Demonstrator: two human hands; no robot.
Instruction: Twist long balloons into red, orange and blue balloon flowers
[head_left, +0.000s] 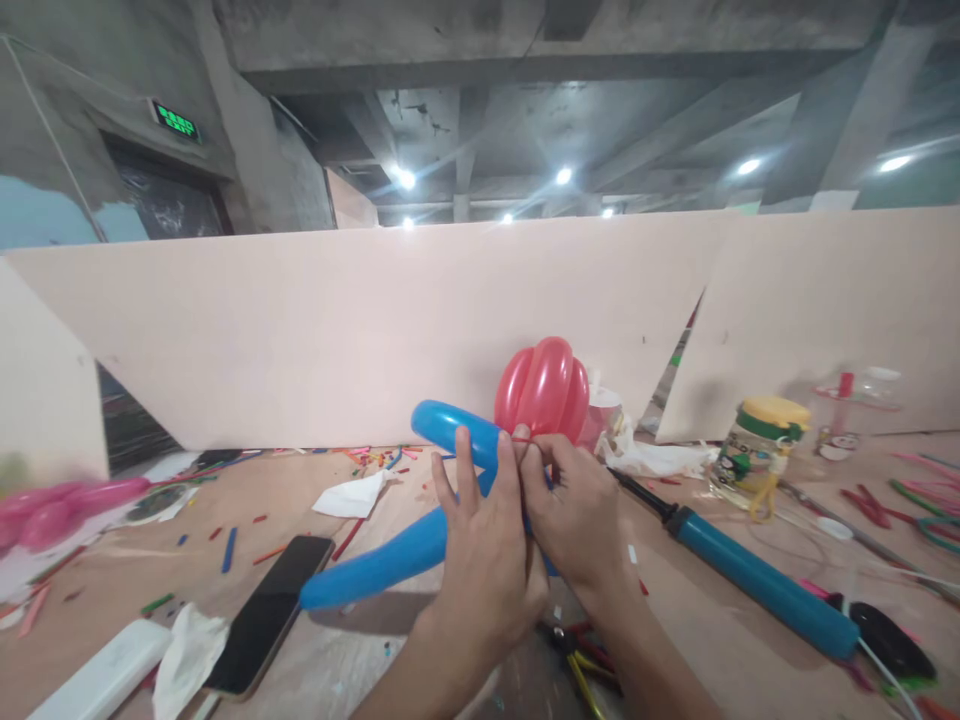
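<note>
Two balloons are seen at the middle of the desk (315,690): one long blue balloon (375,568), bent back on itself, and one red balloon (544,388) folded into a ribbed cluster. The red balloon is held up just above both hands, with the blue balloon's bend beside it and its long end stretched out to the left of the hands. The left hand (484,555) is closed around the blue balloon, fingers partly spread. The right hand (577,515) is pinched on the thin neck under the red balloon. One teal hand pump (757,580) is laid to the right of the red balloon, one black phone (270,625) to its lower left, and one yellow-lidded jar (757,445) to its right.
</note>
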